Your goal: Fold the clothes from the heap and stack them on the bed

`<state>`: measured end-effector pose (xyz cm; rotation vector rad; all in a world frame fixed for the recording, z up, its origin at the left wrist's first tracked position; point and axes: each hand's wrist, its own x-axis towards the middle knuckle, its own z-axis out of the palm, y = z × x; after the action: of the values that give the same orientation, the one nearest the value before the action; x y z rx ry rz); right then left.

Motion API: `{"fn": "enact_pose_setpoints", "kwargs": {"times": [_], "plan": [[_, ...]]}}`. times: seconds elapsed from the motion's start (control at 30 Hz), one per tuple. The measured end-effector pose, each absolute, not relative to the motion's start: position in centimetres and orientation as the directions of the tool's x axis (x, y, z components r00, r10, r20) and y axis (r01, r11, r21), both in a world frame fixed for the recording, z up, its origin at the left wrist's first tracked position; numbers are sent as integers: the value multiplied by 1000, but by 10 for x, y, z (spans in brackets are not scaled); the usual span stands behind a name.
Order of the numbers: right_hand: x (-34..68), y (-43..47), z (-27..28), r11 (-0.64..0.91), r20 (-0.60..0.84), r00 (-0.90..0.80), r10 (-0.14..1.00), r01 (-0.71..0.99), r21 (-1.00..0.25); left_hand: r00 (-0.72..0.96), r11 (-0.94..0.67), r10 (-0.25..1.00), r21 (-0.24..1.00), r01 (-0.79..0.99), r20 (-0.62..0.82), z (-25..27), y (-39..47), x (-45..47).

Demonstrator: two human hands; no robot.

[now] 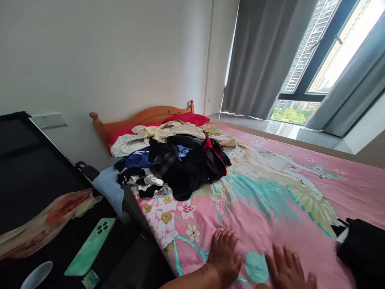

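Palm down near the bed's front edge, my left hand (223, 255) has its fingers stretched out over the pink flowered bedsheet (255, 228). To its right, my right hand (289, 268) is spread the same way, partly cut off by the bottom of the view. Neither holds anything; whether they press on the sheet or hover just above it is hard to tell. Beyond them lies a heap of clothes (186, 170), mostly black, with blue, striped and cream pieces. Black fabric (362, 251) lies at the right edge, beside my right hand.
A green phone (90, 247) and a white cup or bowl (36, 276) sit on a dark surface at left, near a dark screen (33, 160). Red pillows (189, 118) rest against the wooden headboard (144, 116). Grey curtains (264, 56) hang by the window.
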<state>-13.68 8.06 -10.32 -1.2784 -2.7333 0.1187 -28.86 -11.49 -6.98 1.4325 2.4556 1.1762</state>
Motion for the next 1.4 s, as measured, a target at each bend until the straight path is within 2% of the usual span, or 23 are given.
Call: {"fn": "enact_pose_setpoints", "kwargs": {"times": [0.1,0.2,0.3,0.53,0.67,0.77,0.9,0.93,0.97,1.03,1.1,1.17,1.2,1.27,1.33,1.4], "plan": [[-184,-7,-112,611,3,-612,791,790,-44,-625,294,712,674,678,319,-67,-116,-288],[-207,-50,-113,678,-23,-678,735,735,4,-666,282,668,716,638,331,-62,-117,-289],[-211,-60,-114,747,-25,-747,664,665,-4,-706,260,633,771,581,318,-60,-118,-290],[-205,-59,-120,730,7,-733,680,679,74,-739,182,603,851,493,299,-60,-120,-293],[-206,-60,-117,705,6,-707,707,706,67,-768,146,582,895,421,266,-55,-120,-296],[-207,-61,-114,699,44,-700,713,714,29,-790,119,582,940,318,193,-51,-123,-295],[-208,-65,-109,702,118,-695,709,712,-21,-798,42,601,999,-7,-31,-50,-142,-300],[-209,-66,-108,699,125,-691,712,714,-30,-794,20,606,999,-37,-41,-49,-151,-308],[-209,-67,-106,695,126,-687,716,718,-39,-796,1,606,1000,-8,-7,-47,-163,-319],[-209,-69,-103,690,122,-681,722,721,-54,-804,-4,564,974,226,189,-38,-191,-355],[-209,-69,-100,686,123,-676,727,725,-68,-777,134,491,848,513,393,-22,-223,-406],[-210,-70,-97,677,117,-667,736,731,-89,-772,403,406,663,631,489,-3,-255,-462],[-210,-70,-96,671,113,-662,741,734,-100,-786,538,365,576,615,498,5,-269,-489],[-210,-69,-96,663,110,-654,748,739,-120,-847,749,246,462,475,471,18,-292,-533],[-210,-68,-97,660,112,-651,751,739,-135,-906,843,164,421,334,390,23,-305,-561],[-210,-68,-98,660,106,-652,751,736,-149,-938,862,155,421,283,311,20,-309,-573]]}}
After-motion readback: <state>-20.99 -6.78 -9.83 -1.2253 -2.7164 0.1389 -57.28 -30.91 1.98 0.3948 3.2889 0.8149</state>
